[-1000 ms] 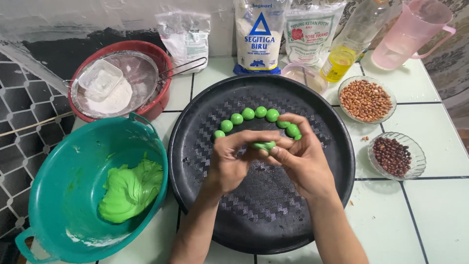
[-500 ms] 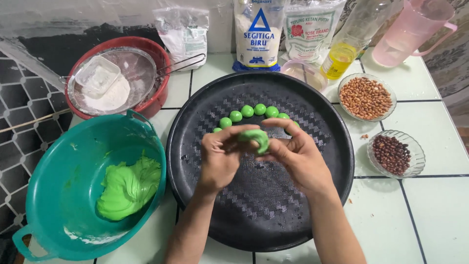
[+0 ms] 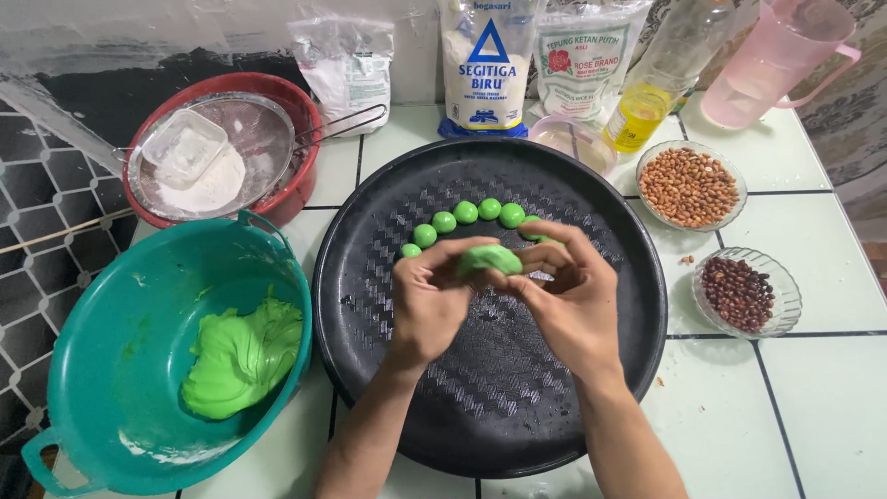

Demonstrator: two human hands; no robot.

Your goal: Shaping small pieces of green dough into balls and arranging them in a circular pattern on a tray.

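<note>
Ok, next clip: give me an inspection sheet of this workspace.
Surface: white tiled counter, crumbs near the dishes.
Job's things: green dough piece pinched over black round tray; row of green dough balls on tray; teal bowl with green dough mass.
Clutter: red bowl with sieve and flour, flour bags, oil bottle, pink jug, dish of peanuts, dish of dark beans.
Grippers: left hand and right hand, both on the dough piece.
Cables: nothing seen.
Surroundings: wire mesh at the picture's left.
</note>
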